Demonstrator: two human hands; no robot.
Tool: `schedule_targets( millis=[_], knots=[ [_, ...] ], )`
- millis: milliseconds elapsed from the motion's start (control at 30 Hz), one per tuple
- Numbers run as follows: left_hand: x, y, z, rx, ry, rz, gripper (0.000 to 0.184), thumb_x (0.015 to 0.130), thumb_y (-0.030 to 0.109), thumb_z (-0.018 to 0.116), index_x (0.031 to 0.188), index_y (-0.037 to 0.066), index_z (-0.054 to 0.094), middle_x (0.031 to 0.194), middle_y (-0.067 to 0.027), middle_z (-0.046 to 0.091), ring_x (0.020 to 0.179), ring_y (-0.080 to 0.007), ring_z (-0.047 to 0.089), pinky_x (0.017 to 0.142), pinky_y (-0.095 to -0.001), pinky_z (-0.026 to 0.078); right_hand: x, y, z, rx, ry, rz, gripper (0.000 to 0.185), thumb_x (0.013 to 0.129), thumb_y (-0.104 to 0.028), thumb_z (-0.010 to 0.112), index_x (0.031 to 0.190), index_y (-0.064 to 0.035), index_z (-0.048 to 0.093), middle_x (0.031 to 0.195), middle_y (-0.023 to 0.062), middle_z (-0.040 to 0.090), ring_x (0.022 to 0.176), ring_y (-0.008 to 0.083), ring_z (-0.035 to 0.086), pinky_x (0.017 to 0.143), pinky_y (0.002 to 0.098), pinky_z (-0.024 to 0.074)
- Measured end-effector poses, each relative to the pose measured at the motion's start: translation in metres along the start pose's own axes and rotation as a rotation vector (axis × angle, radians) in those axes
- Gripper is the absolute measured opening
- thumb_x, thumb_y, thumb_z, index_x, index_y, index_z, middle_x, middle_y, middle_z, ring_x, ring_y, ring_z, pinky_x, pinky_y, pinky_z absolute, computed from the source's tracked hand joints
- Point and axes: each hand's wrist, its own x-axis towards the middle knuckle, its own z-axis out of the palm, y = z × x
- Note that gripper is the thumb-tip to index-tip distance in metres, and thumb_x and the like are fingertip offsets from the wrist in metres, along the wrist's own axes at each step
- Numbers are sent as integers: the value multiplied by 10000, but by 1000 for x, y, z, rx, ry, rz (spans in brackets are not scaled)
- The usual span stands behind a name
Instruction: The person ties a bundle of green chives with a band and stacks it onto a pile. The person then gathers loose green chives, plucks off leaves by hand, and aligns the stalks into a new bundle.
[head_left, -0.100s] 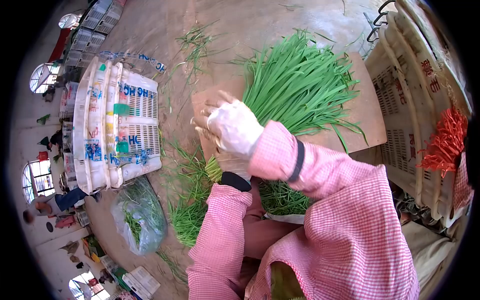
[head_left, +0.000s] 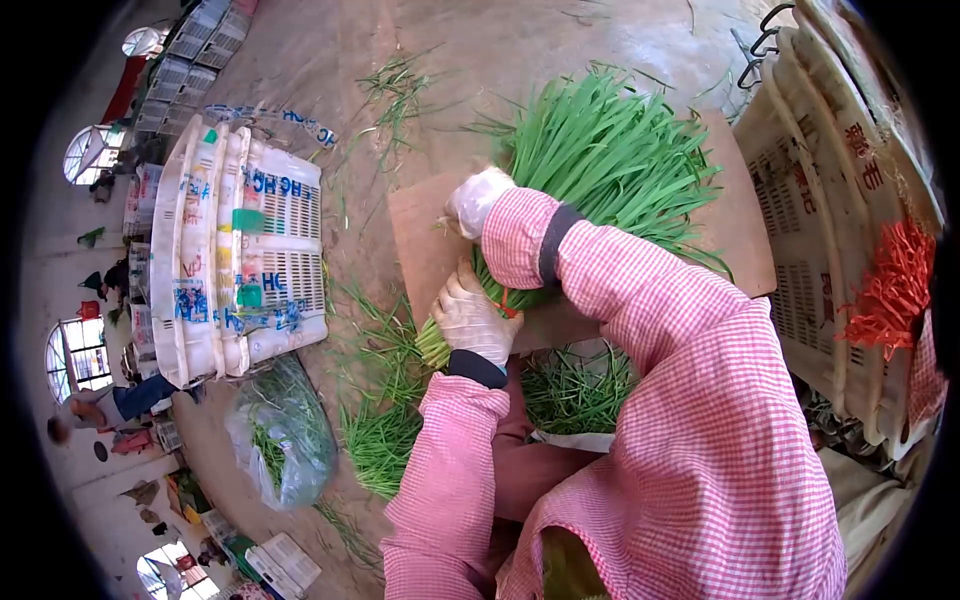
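My left hand (head_left: 474, 318), in a pale glove, is wrapped round a bundle of green stalks (head_left: 433, 343) whose pale cut ends stick out at its lower left. A red tie (head_left: 507, 303) shows on the bundle by my thumb. Just above it, my right hand (head_left: 478, 203), gloved too, is bent at the wrist; its fingers are blurred and partly hidden. Long green leaves (head_left: 610, 160) lie in a large heap on a brown board (head_left: 425, 215), to the right of my hands.
White crates (head_left: 270, 240) stand at the left, above a clear plastic bag of greens (head_left: 282, 440). More crates (head_left: 800, 230) with red strips (head_left: 890, 290) stand at the right. Loose stalks (head_left: 385, 440) lie on the floor. A distant person (head_left: 110, 405) is at far left.
My right hand has moved away from above my left hand, up and to the right, and its spread fingers have drawn in. The left hand and the red tie are now uncovered.
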Motion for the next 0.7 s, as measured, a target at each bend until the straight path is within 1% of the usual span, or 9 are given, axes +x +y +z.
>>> schedule_targets(
  millis=[67, 133, 200, 267, 333, 400, 467, 600, 700],
  knots=[
    [-5, -11, 2, 62, 43, 23, 1017, 487, 433, 774, 1279, 33, 279, 1133, -114, 443, 1058, -255, 435, 914, -416, 324, -21, 25, -7, 7, -90, 156, 330, 823, -342, 429, 882, -103, 649, 846, 123, 630, 834, 308, 589, 748, 400, 453],
    [-5, -15, 1, 54, 35, 51, 1008, 474, 416, 775, 1267, 30, 288, 1144, -142, 436, 1045, -276, 435, 899, -416, 335, -40, 55, 16, 280, 34, 257, 373, 835, -378, 414, 935, -101, 644, 903, 136, 624, 865, 299, 583, 769, 385, 457],
    [-1, -15, 3, 22, 54, 85, 999, 461, 398, 775, 1255, 26, 297, 1156, -169, 430, 1031, -297, 436, 884, -417, 345, -51, 64, 29, 238, 153, 280, 403, 861, -379, 387, 964, -71, 627, 915, 142, 618, 863, 301, 579, 788, 365, 447],
    [1, -21, 1, 63, 68, 72, 986, 462, 396, 769, 1252, 28, 308, 1135, -157, 441, 1023, -295, 438, 879, -417, 350, -45, 66, 36, 303, 521, 91, 327, 880, -296, 418, 1026, -63, 595, 975, 126, 606, 853, 305, 583, 805, 365, 439],
    [1, -21, 0, 44, 74, 68, 969, 454, 403, 772, 1234, 29, 334, 1099, -146, 459, 1000, -287, 450, 864, -411, 363, -95, 33, -8, 630, 1166, -21, 264, 871, -185, 471, 1085, -60, 563, 931, 122, 602, 838, 298, 577, 792, 355, 446],
    [6, -12, -3, 73, 7, 44, 967, 492, 440, 769, 1238, 27, 314, 1112, -119, 460, 1020, -262, 461, 882, -400, 356, -151, 5, 7, 958, 1066, 161, 294, 833, -121, 529, 1121, -61, 540, 847, 120, 583, 813, 280, 565, 761, 335, 453],
    [8, -16, -2, 80, 6, 66, 927, 510, 421, 759, 1226, 22, 326, 1091, -122, 471, 1000, -267, 474, 861, -400, 368, -153, -48, 45, 855, 647, 189, 377, 741, -185, 619, 1096, -78, 552, 784, 120, 521, 772, 298, 550, 688, 362, 460],
    [10, -31, 13, -93, 106, 95, 685, 647, 314, 642, 1197, 11, 369, 1026, -137, 502, 934, -284, 501, 793, -399, 401, -104, -72, 74, 869, 695, 27, 223, 719, -155, 623, 927, -80, 593, 815, 102, 540, 777, 313, 531, 657, 392, 438],
    [18, -51, 37, -149, 96, 142, 714, 677, 309, 620, 1254, 17, 318, 1038, -145, 501, 960, -293, 494, 806, -415, 397, -111, -79, 84, 872, 897, -188, 149, 722, -123, 609, 861, -68, 601, 848, 78, 571, 766, 289, 526, 658, 369, 442]
  ],
)
